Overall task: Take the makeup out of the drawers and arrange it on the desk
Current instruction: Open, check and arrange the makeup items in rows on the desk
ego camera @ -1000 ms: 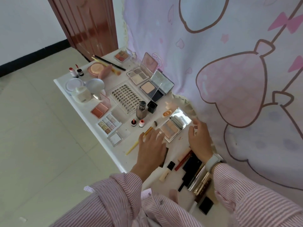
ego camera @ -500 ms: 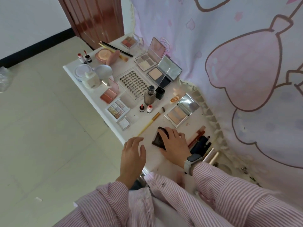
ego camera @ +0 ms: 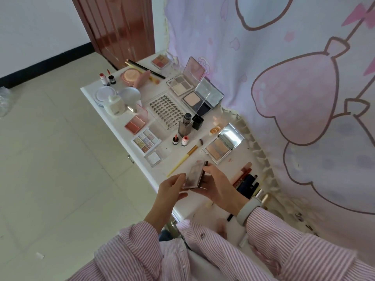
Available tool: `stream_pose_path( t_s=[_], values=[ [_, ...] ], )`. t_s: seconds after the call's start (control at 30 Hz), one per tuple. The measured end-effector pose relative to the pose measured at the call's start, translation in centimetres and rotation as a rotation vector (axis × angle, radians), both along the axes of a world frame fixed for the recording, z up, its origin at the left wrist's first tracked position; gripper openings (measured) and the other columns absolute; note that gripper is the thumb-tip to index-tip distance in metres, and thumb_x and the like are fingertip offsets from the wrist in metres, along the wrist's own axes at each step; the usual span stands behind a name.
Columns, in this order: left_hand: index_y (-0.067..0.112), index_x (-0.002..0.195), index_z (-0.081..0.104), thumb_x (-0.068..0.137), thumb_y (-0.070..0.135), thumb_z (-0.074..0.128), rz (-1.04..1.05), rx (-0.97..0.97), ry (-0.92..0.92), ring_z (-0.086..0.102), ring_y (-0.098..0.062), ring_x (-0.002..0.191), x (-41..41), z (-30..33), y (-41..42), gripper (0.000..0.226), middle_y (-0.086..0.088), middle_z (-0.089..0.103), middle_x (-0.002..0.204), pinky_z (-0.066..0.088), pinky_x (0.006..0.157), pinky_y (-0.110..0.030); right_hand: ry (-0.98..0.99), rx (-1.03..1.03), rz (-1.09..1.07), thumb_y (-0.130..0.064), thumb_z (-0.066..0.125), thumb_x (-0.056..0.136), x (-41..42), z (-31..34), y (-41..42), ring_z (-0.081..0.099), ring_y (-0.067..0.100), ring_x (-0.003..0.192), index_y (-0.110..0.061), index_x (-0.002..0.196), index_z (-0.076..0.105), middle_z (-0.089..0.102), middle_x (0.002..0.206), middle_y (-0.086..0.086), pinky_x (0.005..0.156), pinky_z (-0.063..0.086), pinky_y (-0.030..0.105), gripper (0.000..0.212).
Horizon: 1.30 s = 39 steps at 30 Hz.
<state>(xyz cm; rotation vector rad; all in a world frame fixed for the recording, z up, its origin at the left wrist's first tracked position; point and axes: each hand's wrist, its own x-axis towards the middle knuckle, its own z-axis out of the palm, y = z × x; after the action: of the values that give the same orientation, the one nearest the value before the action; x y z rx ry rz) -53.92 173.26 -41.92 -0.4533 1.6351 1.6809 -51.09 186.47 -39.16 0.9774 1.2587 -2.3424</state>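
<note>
- Item in hand: a dark compact palette (ego camera: 193,176), held above the near edge of the bench (ego camera: 203,203), clear of its surface so far as can be judged.
- Right hand (ego camera: 220,187): lies beneath and to the right of the palette; its palm supports the base and its fingers (ego camera: 209,169) curl up along the far right edge. Gripping.
- Left hand (ego camera: 172,188): lies to the left of the palette; thumb and fingertips pinch its near-left corner and edge. Gripping.
- The lid appears partly raised from the base, hinged on the right side. Motion blur prevents confirmation.
- Long axis: runs from the person's body away toward the far right, roughly parallel with the yellow-handled brush (ego camera: 185,157) lying just beyond it.
- Facing: the broad face tilts upward and to the left, toward the camera.
- Nearer hand: both are in contact; the right bears the weight, the left steadies or works the lid.
- Governing relation: the free bench surface lies directly below and slightly beyond the palette, between the brush and the row of dark tubes (ego camera: 246,182) at the right.
- Judgement: the step in hand is opening the palette for display, as with the open mirrored compact (ego camera: 223,144) nearby.
- Risk, as judged: setting down too far forward would strike the brush handle.
</note>
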Motion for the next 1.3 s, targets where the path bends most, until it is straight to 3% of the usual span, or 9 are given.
stream_pose_path(
  t_s=[0.13, 0.27, 0.4, 0.5, 0.6, 0.73, 0.83, 1.03, 1.3],
  values=[
    [0.009, 0.100, 0.065, 0.091, 0.014, 0.055, 0.086, -0.020, 0.012, 0.061, -0.017, 0.081, 0.2, 0.0, 0.1, 0.014, -0.005, 0.066, 0.090, 0.052, 0.069, -0.024, 0.018, 0.308, 0.058, -0.011, 0.037, 0.097, 0.1, -0.1, -0.6, 0.064, 0.021, 0.089, -0.014, 0.103, 0.059, 0.064, 0.104, 0.013, 0.071, 0.057, 0.029, 0.023],
    [0.007, 0.095, 0.063, 0.089, 0.009, 0.057, 0.145, -0.017, 0.028, 0.060, -0.018, 0.080, -0.1, -0.3, -0.5, 0.009, -0.011, 0.063, 0.090, 0.054, 0.067, -0.025, 0.041, 0.610, 0.154, -0.010, 0.041, 0.096, 0.2, -0.6, -0.5, 0.060, 0.016, 0.097, -0.010, 0.122, 0.052, 0.060, 0.110, 0.007, 0.083, 0.055, 0.029, 0.029],
    [0.007, 0.100, 0.063, 0.089, 0.017, 0.056, 0.165, 0.243, -0.162, 0.057, -0.015, 0.073, -0.6, 0.2, -1.2, 0.017, -0.007, 0.061, 0.081, 0.050, 0.059, -0.024, 0.029, 0.695, 0.202, -0.007, 0.046, 0.093, 0.2, -1.0, -0.1, 0.055, 0.020, 0.108, -0.006, 0.128, 0.050, 0.052, 0.126, 0.012, 0.093, 0.050, 0.033, 0.035],
    [0.007, 0.097, 0.064, 0.081, 0.025, 0.059, 0.157, 0.481, -0.370, 0.058, -0.015, 0.067, -0.6, 0.7, -1.5, 0.024, -0.008, 0.061, 0.079, 0.051, 0.057, -0.024, 0.078, 0.852, 0.290, -0.013, 0.050, 0.093, 0.1, -1.0, -0.3, 0.051, 0.010, 0.094, -0.009, 0.125, 0.053, 0.045, 0.125, 0.007, 0.077, 0.047, 0.007, 0.033],
    [0.009, 0.114, 0.061, 0.087, 0.029, 0.054, 0.120, 0.566, -0.420, 0.062, -0.020, 0.079, -0.2, 0.4, -1.4, 0.034, -0.013, 0.063, 0.098, 0.054, 0.065, -0.029, 0.181, 1.059, 0.437, -0.019, 0.052, 0.092, 0.4, -0.6, -0.8, 0.042, 0.008, 0.105, -0.011, 0.130, 0.049, 0.041, 0.125, 0.005, 0.078, 0.031, -0.006, 0.038],
    [0.016, 0.120, 0.056, 0.089, 0.037, 0.046, 0.149, 0.649, -0.419, 0.063, -0.023, 0.090, 0.0, 0.2, -1.4, 0.038, -0.010, 0.064, 0.106, 0.052, 0.082, -0.034, 0.301, 1.250, 0.728, -0.025, 0.043, 0.096, 0.7, -0.1, -1.4, 0.027, 0.015, 0.133, -0.015, 0.134, 0.045, 0.038, 0.144, 0.005, 0.107, 0.019, 0.020, 0.040],
    [0.017, 0.123, 0.052, 0.091, 0.040, 0.044, 0.172, 0.664, -0.442, 0.061, -0.025, 0.095, -0.1, 0.1, -1.7, 0.041, -0.012, 0.061, 0.113, 0.053, 0.083, -0.037, 0.306, 1.379, 0.846, -0.029, 0.033, 0.098, 1.2, 0.0, -1.3, 0.019, 0.015, 0.134, -0.018, 0.136, 0.044, 0.032, 0.148, -0.002, 0.109, 0.021, 0.033, 0.040],
    [0.015, 0.127, 0.050, 0.081, 0.031, 0.056, 0.169, 0.649, -0.418, 0.065, -0.030, 0.090, -0.4, -0.1, -2.1, 0.049, -0.021, 0.055, 0.113, 0.057, 0.076, -0.035, 0.352, 1.208, 0.863, -0.024, 0.036, 0.098, 2.0, 1.1, -1.0, 0.034, 0.011, 0.128, -0.018, 0.137, 0.042, 0.044, 0.140, -0.001, 0.101, 0.021, 0.014, 0.040],
    [0.024, 0.122, 0.056, 0.077, 0.053, 0.052, 0.112, 0.514, -0.424, 0.052, -0.034, 0.117, 0.0, -0.8, -1.6, 0.054, -0.020, 0.050, 0.125, 0.046, 0.096, -0.041, 0.470, 1.241, 0.940, -0.019, 0.047, 0.093, 2.2, 0.7, -0.7, 0.054, 0.015, 0.111, -0.019, 0.134, 0.047, 0.060, 0.124, 0.001, 0.096, 0.045, 0.030, 0.040]
  ],
)
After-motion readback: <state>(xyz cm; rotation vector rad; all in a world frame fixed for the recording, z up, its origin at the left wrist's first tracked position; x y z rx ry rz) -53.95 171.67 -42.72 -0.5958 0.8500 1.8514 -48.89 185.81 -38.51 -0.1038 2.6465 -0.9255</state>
